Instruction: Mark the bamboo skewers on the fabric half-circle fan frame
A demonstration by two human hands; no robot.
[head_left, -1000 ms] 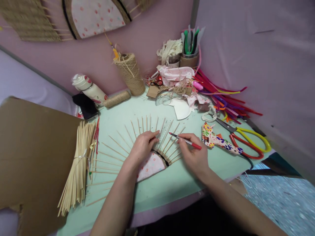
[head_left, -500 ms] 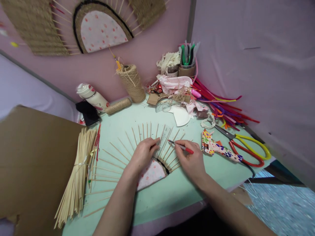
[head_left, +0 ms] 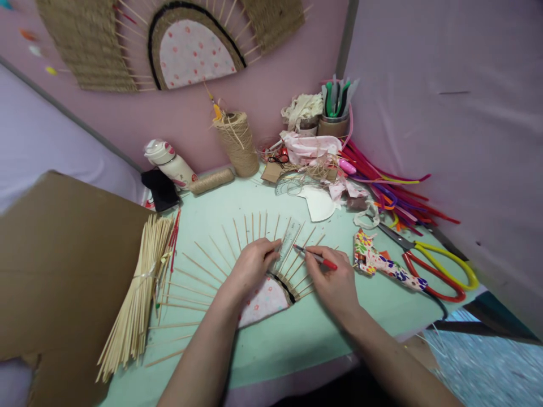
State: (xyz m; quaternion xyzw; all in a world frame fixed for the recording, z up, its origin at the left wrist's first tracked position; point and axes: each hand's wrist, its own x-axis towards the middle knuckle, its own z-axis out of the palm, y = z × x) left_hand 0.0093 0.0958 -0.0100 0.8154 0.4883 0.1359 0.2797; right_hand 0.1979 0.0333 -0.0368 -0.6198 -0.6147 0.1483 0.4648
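Observation:
A half-round craft piece covered in pink flowered fabric lies on the table, with a twine-and-black rim and thin wooden sticks fanning out from it. My left hand pinches the edge of a clear ruler, which lies along one of the upper sticks. Closed around a red pen, my right hand rests just right of the ruler. The pen's tip points left, close to the stick beside the ruler; I cannot tell whether it touches.
A bundle of sticks lies at left by a cardboard sheet. Right are a flowered glue gun and scissors. Behind stand a twine spool, a bottle, fabric scraps and pipe cleaners.
The whole view has shifted slightly, so things sit further right in it. Both hands keep their hold on the ruler and the pen, with little visible movement.

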